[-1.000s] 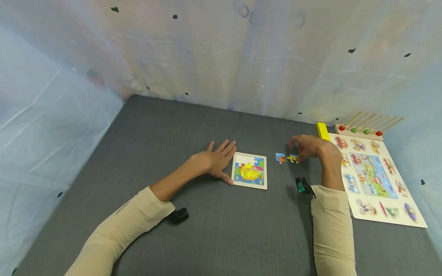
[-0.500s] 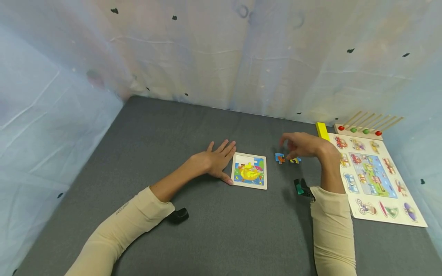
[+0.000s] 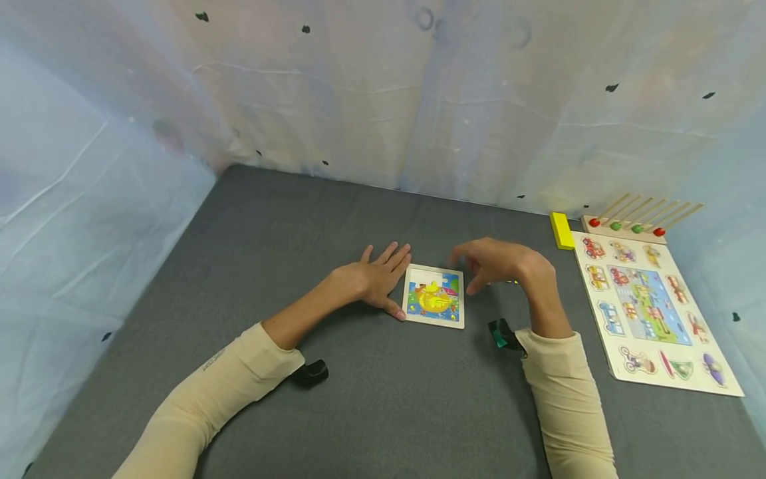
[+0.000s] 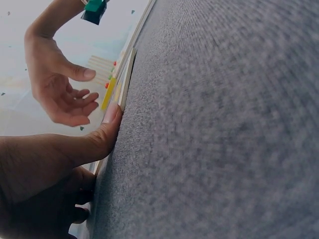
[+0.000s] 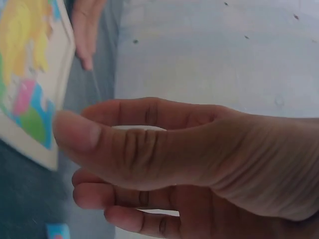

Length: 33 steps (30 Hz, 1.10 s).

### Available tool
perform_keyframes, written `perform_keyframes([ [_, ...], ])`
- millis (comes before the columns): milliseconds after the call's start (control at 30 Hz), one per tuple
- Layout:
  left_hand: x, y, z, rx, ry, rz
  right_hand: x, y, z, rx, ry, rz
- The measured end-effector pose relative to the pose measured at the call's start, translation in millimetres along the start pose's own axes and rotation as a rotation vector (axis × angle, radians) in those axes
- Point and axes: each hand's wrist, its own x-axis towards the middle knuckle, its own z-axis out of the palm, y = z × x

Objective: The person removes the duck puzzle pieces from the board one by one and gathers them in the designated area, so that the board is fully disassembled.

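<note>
A small square jigsaw puzzle (image 3: 434, 324) in a pale frame lies on the dark table, showing a yellow bird and a bare patch at its upper left. My left hand (image 3: 378, 281) rests spread at its left edge, thumb against the lower corner. Over the puzzle's right edge hovers my right hand (image 3: 499, 261), fingers loosely bent, with nothing seen between them in the left wrist view. A loose puzzle piece (image 3: 512, 282) peeks out from under the right hand in the head view. In the right wrist view, a blue piece (image 5: 59, 230) shows at the bottom.
To the right lies a large picture board (image 3: 622, 369) with vehicle shapes. Behind it stand a yellow block (image 3: 561, 231) and a wooden peg rack (image 3: 625, 229) with red and green beads. A pale curtain (image 3: 383, 100) hangs along the table's far edge.
My right hand has moved left from the loose pieces to the puzzle's right edge, covering most of them. The left hand has stayed in place.
</note>
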Motion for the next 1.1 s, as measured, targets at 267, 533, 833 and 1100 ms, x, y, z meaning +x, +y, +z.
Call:
perform_keyframes([
  [267,-1.8,0.8,-0.7,0.017,-0.002,-0.007,22,-18,13.9,-0.096,-0.022,0.014],
  [533,-2.1,1.0,-0.2,0.011,0.003,-0.012,31,-25,20.5,-0.238,-0.001,0.061],
  [833,-1.4,1.1,-0.2,0.005,0.003,-0.010,35,-23,20.8,-0.239,0.002,0.043],
  [1100,-1.5,0.2,0.1,0.011,0.005,-0.008,38,-18,21.2,-0.232,-0.007,0.034],
])
